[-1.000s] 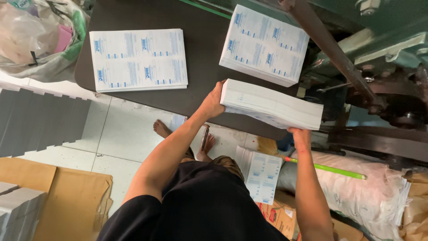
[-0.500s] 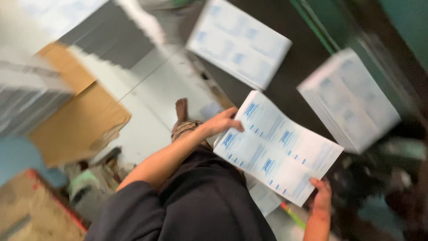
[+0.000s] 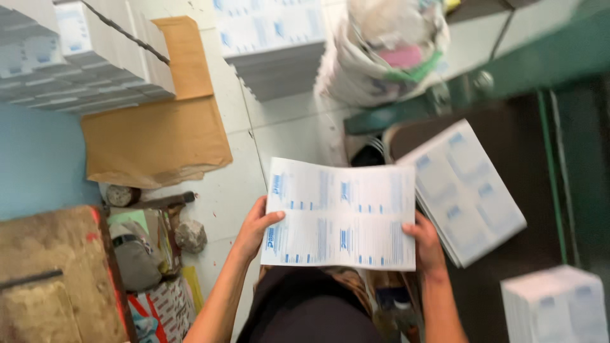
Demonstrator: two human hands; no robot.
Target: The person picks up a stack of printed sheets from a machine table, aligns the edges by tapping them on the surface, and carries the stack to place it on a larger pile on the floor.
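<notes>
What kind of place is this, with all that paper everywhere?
Probably a print shop or paper workshop. Both hands, left hand and right hand, hold a stack of printed sheets; more stacks lie on a dark table beside green machinery.

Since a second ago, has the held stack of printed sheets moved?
Yes. The stack of printed sheets, held by left hand and right hand, has come off the dark table and now hangs over the tiled floor.

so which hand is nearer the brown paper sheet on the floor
Left. The left hand grips the left edge of the printed stack, below and right of the brown paper sheet. The right hand holds the stack's far edge, farther away.
</notes>
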